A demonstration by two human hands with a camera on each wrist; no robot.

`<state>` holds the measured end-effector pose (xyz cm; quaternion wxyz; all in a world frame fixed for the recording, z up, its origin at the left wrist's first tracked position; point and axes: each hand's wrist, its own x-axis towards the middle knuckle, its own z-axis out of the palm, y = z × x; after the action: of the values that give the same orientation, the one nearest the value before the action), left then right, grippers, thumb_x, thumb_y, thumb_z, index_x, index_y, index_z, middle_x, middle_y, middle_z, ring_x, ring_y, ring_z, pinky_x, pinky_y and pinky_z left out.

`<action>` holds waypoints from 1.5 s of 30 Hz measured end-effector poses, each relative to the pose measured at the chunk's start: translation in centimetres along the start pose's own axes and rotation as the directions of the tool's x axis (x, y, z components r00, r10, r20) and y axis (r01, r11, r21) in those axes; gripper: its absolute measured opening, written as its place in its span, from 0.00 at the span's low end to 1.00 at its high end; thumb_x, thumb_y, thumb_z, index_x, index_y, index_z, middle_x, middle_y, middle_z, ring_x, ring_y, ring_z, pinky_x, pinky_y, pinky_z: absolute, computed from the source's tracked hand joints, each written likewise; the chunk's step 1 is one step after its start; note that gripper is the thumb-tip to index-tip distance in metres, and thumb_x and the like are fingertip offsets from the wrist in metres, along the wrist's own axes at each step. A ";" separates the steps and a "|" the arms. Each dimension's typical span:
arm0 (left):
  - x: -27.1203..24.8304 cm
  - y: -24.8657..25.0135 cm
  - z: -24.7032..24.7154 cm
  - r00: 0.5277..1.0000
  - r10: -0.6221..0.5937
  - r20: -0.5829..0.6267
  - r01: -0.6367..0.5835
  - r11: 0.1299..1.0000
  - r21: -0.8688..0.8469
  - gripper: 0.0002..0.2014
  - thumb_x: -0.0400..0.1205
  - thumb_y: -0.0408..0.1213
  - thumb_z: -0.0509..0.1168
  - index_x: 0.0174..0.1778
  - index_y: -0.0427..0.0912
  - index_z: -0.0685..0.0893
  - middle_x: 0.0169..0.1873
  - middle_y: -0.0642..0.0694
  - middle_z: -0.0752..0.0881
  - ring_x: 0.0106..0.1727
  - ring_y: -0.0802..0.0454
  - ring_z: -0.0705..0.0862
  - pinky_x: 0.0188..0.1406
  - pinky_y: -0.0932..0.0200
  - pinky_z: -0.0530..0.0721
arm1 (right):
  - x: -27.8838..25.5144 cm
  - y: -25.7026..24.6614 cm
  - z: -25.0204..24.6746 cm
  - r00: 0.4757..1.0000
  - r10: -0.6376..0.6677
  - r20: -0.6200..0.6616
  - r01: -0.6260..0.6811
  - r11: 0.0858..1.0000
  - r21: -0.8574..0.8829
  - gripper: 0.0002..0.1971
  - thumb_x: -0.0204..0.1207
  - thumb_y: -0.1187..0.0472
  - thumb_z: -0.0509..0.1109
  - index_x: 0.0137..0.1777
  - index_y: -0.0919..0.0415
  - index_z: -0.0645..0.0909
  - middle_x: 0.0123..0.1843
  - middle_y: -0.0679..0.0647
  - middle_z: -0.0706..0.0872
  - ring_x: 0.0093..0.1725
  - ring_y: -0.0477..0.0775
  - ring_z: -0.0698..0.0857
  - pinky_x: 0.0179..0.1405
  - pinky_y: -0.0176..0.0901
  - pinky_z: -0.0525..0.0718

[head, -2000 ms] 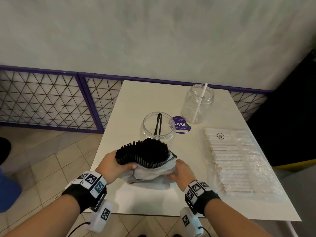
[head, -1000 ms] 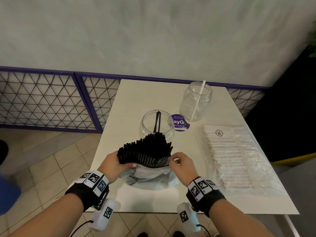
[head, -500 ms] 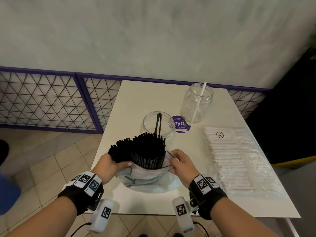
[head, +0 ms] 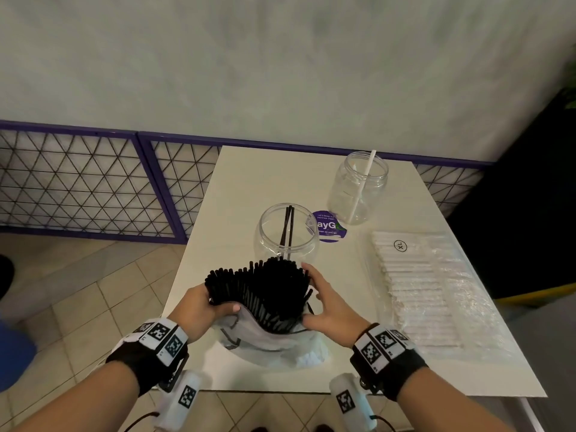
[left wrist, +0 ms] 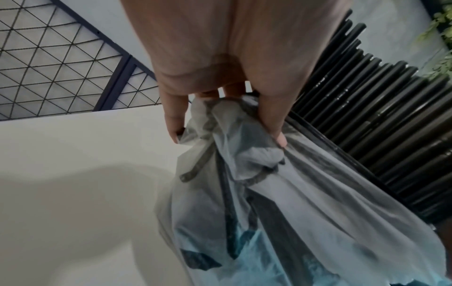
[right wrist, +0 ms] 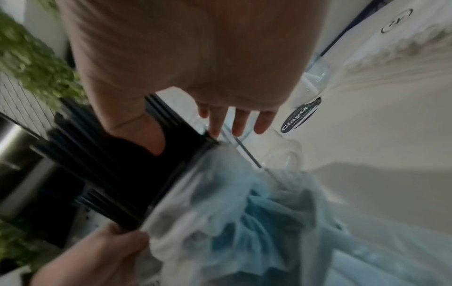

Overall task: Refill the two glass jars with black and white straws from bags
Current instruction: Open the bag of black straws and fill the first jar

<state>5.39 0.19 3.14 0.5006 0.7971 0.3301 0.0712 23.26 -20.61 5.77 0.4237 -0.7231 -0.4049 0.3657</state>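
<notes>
The refill looks barely begun: the near glass jar (head: 286,235), at twelve o'clock from the hands, holds only a couple of black straws, and the far jar (head: 358,188), at one o'clock, holds a single white straw (head: 363,185). The bundle of black straws (head: 265,288) has not yet left its bag (head: 274,341), which stands on the near edge of the table (head: 249,182), the straws' top ends fanning out above its mouth. They are thin, glossy and tightly packed, spilling wider toward nine o'clock. The left hand (head: 199,307) clamps the bag's gathered rim against the straws, fingers curled round the plastic. The right hand (head: 327,304) lies along the bundle's three o'clock side with fingers spread and nearly straight, steadying rather than gripping. The bag of white straws (head: 420,291) lies flat at three o'clock, apparently untouched. Left to do, by my reckoning: lift the black bundle into the near jar, then fill the far jar.
</notes>
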 end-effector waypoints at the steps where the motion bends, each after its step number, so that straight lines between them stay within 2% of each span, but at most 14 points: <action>1: 0.0 0.0 0.1 1.000 0.002 -0.003 -0.002 1.000 0.001 0.08 0.72 0.34 0.77 0.43 0.45 0.85 0.40 0.51 0.89 0.44 0.58 0.85 0.40 0.69 0.76 | 0.0 -0.7 0.1 0.999 -0.035 0.032 0.034 0.999 0.013 0.43 0.68 0.65 0.75 0.75 0.36 0.57 0.69 0.31 0.71 0.70 0.23 0.67 0.60 0.15 0.63; 3: -0.1 0.1 0.2 1.000 0.007 -0.016 -0.007 1.000 0.002 0.07 0.73 0.34 0.76 0.40 0.47 0.84 0.38 0.52 0.88 0.41 0.60 0.84 0.38 0.70 0.75 | 0.3 -1.4 0.6 0.994 -0.102 0.039 0.101 0.995 0.021 0.37 0.68 0.70 0.76 0.67 0.35 0.66 0.63 0.31 0.76 0.63 0.21 0.73 0.59 0.16 0.67; 6: -0.3 0.1 0.2 0.999 0.019 -0.045 -0.019 1.000 -0.007 0.08 0.72 0.35 0.77 0.40 0.49 0.84 0.39 0.51 0.88 0.42 0.59 0.84 0.40 0.65 0.76 | 1.0 -1.7 1.7 0.990 -0.120 -0.069 0.128 0.985 0.116 0.24 0.67 0.72 0.75 0.61 0.52 0.78 0.55 0.45 0.85 0.55 0.30 0.82 0.56 0.24 0.76; 9: -0.4 -0.3 -0.3 0.996 0.040 -0.081 -0.043 0.998 -0.036 0.10 0.72 0.39 0.78 0.46 0.51 0.86 0.43 0.52 0.89 0.47 0.58 0.85 0.45 0.62 0.80 | 1.8 -2.0 2.3 0.951 -0.120 -0.284 0.130 0.991 0.015 0.19 0.62 0.54 0.77 0.53 0.55 0.81 0.51 0.54 0.85 0.53 0.48 0.85 0.56 0.41 0.81; 11: -0.3 -0.5 -0.6 0.995 0.045 -0.091 -0.050 0.998 -0.045 0.13 0.70 0.43 0.78 0.49 0.50 0.87 0.45 0.51 0.89 0.49 0.55 0.86 0.50 0.57 0.83 | 2.3 -2.3 2.2 0.920 -0.139 -0.366 0.125 0.990 -0.062 0.17 0.63 0.54 0.80 0.49 0.50 0.78 0.49 0.52 0.81 0.53 0.53 0.82 0.57 0.44 0.80; 13: -0.2 -0.7 -1.0 0.997 0.026 -0.073 -0.029 0.999 -0.032 0.16 0.70 0.46 0.78 0.51 0.49 0.86 0.46 0.50 0.89 0.51 0.53 0.86 0.54 0.52 0.84 | 2.6 -2.6 1.8 0.935 -0.120 -0.334 0.095 0.991 -0.089 0.17 0.65 0.57 0.81 0.50 0.48 0.78 0.48 0.50 0.80 0.54 0.52 0.81 0.58 0.43 0.81; 17: -0.4 -1.3 -1.4 0.999 -0.009 -0.040 0.008 0.999 -0.045 0.26 0.60 0.60 0.74 0.51 0.52 0.85 0.48 0.53 0.89 0.53 0.55 0.86 0.58 0.50 0.83 | 2.5 -2.8 1.1 0.981 -0.072 -0.179 0.081 0.996 0.045 0.11 0.68 0.64 0.78 0.47 0.52 0.82 0.45 0.53 0.87 0.49 0.48 0.86 0.55 0.47 0.85; 22: -0.3 -0.9 -1.4 0.999 -0.007 -0.031 0.006 1.000 -0.015 0.13 0.73 0.41 0.76 0.52 0.51 0.84 0.49 0.52 0.89 0.54 0.53 0.85 0.59 0.52 0.82 | 2.4 -3.5 0.5 0.972 0.000 -0.235 0.045 0.982 0.186 0.13 0.67 0.62 0.81 0.49 0.60 0.83 0.42 0.46 0.87 0.45 0.39 0.86 0.46 0.31 0.81; 25: -0.1 -0.8 -1.6 0.999 -0.020 -0.031 0.019 0.999 -0.030 0.18 0.68 0.49 0.77 0.52 0.50 0.85 0.48 0.52 0.89 0.54 0.53 0.86 0.59 0.50 0.82 | 2.1 -4.9 -0.3 0.975 -0.008 -0.222 0.063 0.969 0.240 0.11 0.67 0.62 0.81 0.45 0.64 0.83 0.37 0.43 0.86 0.40 0.38 0.85 0.42 0.28 0.80; 28: 0.2 -1.3 -1.8 0.999 -0.017 -0.030 0.015 0.998 -0.060 0.29 0.59 0.61 0.74 0.53 0.52 0.84 0.49 0.52 0.89 0.54 0.53 0.86 0.61 0.45 0.82 | 1.7 -6.3 -1.1 0.976 -0.053 -0.211 0.105 0.964 0.245 0.08 0.69 0.65 0.79 0.41 0.65 0.83 0.37 0.48 0.85 0.40 0.41 0.85 0.42 0.31 0.81; 30: 0.3 -1.6 -1.9 1.000 -0.007 -0.030 0.004 0.997 -0.076 0.29 0.59 0.62 0.74 0.52 0.52 0.84 0.49 0.51 0.89 0.55 0.51 0.86 0.61 0.41 0.82 | 1.4 -7.1 -1.5 0.973 -0.073 -0.217 0.129 0.959 0.253 0.04 0.70 0.66 0.78 0.40 0.62 0.85 0.38 0.49 0.87 0.43 0.44 0.86 0.45 0.34 0.83; 35: 0.3 -1.0 -2.1 0.999 0.006 -0.033 -0.008 0.998 -0.058 0.29 0.58 0.63 0.72 0.52 0.52 0.83 0.48 0.51 0.89 0.53 0.53 0.86 0.60 0.43 0.82 | 1.3 -9.1 -2.6 0.948 -0.158 -0.276 0.241 0.924 0.298 0.10 0.72 0.72 0.74 0.34 0.58 0.83 0.37 0.51 0.85 0.41 0.45 0.84 0.44 0.34 0.81; 39: 0.5 -1.2 -2.2 0.999 0.024 -0.024 -0.026 0.997 -0.067 0.29 0.59 0.63 0.72 0.53 0.52 0.83 0.48 0.52 0.89 0.54 0.53 0.86 0.60 0.42 0.82 | 1.5 -9.7 -2.8 0.951 -0.160 -0.264 0.237 0.927 0.291 0.10 0.70 0.69 0.77 0.33 0.54 0.84 0.38 0.53 0.85 0.43 0.48 0.84 0.49 0.41 0.81; 45: 0.6 -1.3 -2.0 0.999 0.025 -0.036 -0.028 0.997 -0.078 0.30 0.59 0.63 0.72 0.53 0.52 0.84 0.48 0.52 0.90 0.54 0.52 0.86 0.60 0.41 0.82 | 1.5 -9.8 -3.0 0.959 -0.156 -0.237 0.229 0.920 0.319 0.07 0.68 0.64 0.75 0.32 0.52 0.82 0.36 0.49 0.83 0.41 0.46 0.83 0.46 0.37 0.79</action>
<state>4.37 2.49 2.87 0.5248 0.7797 0.3250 0.1049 23.78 -17.18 15.50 0.6169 -0.6287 -0.3581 0.3097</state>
